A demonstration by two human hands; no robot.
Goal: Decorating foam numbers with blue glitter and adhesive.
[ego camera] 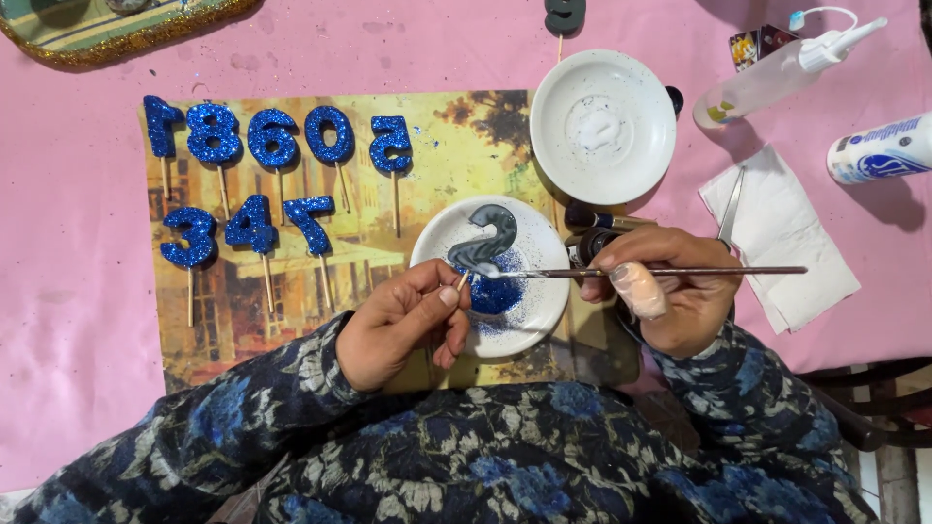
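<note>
My left hand point(403, 325) pinches the short stick of a grey number-shaped candle point(485, 243), which it holds over a white plate point(544, 311) with a heap of blue glitter point(495, 289). My right hand point(670, 286) grips a thin brush point(660, 273) lying sideways, its tip touching the lower edge of the grey candle. One finger of my right hand wears a pale wrap.
Several blue glitter number candles point(272, 136) on sticks lie on a yellow picture mat point(447, 146). A second white plate point(563, 165) with white glue sits behind. At the right are a glue bottle point(786, 68), a white tube point(879, 150), a tissue point(786, 233) and a small dark jar point(592, 243).
</note>
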